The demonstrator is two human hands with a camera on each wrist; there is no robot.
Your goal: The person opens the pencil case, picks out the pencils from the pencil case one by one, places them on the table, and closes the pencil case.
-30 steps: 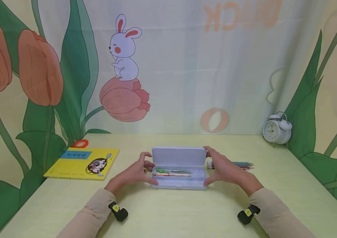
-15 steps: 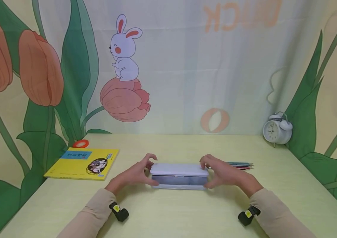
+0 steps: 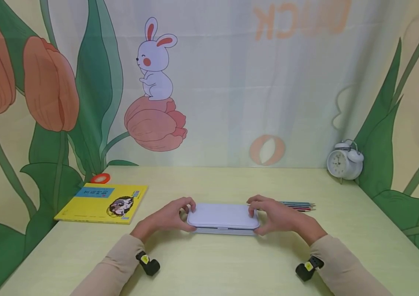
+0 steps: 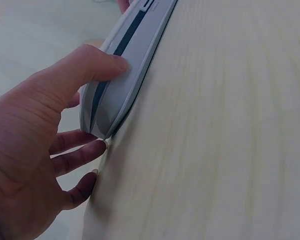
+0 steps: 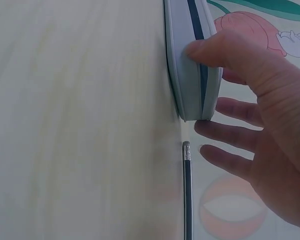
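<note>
A pale lavender pencil case lies on the table with its lid down almost to the base. A thin dark gap still runs along its front edge, also visible in both wrist views. My left hand grips the left end, thumb on the front wall and index finger curled on the lid. At the right end my right hand holds it the same way, its thumb against the front side. The pens inside are hidden by the lid.
Several pencils lie just right of the case, partly behind the right hand. A yellow book lies at the left, with a red-orange ring behind it. A white alarm clock stands at the back right.
The lid, upright a second ago with pens showing in the case, has swung down toward me and nearly meets the base. The fingers of both hands have come down with it.
</note>
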